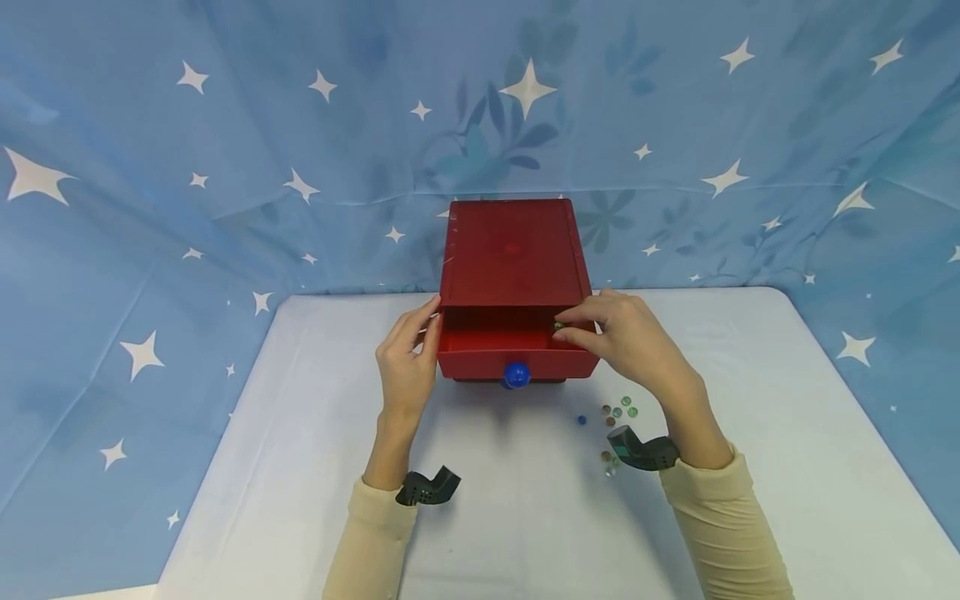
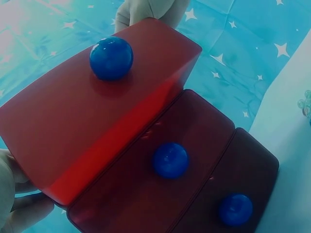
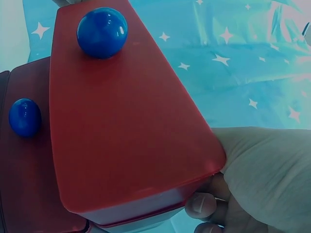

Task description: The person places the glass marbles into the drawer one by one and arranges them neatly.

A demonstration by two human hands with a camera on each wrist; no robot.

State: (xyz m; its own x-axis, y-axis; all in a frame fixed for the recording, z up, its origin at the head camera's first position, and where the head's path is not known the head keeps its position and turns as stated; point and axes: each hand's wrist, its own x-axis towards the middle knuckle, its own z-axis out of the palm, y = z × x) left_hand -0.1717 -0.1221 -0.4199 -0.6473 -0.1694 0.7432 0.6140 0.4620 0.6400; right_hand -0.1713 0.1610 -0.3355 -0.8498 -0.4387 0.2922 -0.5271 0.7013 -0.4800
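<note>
Starry blue backdrop (image 1: 255,108) | left grip (image 1: 405,358) loose against red drawer (image 1: 480,364) (ajar) | right grip (image 1: 618,333) pinching green marble (image 1: 558,326)

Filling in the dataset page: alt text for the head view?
Right hand pinching a small green marble at the right end of a red cabinet's open top drawer, left hand at its left side. The drawer has a blue knob; loose marbles lie on the white table in front, with a starry blue backdrop behind.

You are working in a draped booth. Starry blue cloth (image 1: 337,150) is surrounding your white table (image 1: 292,442) at its far corners.
</note>
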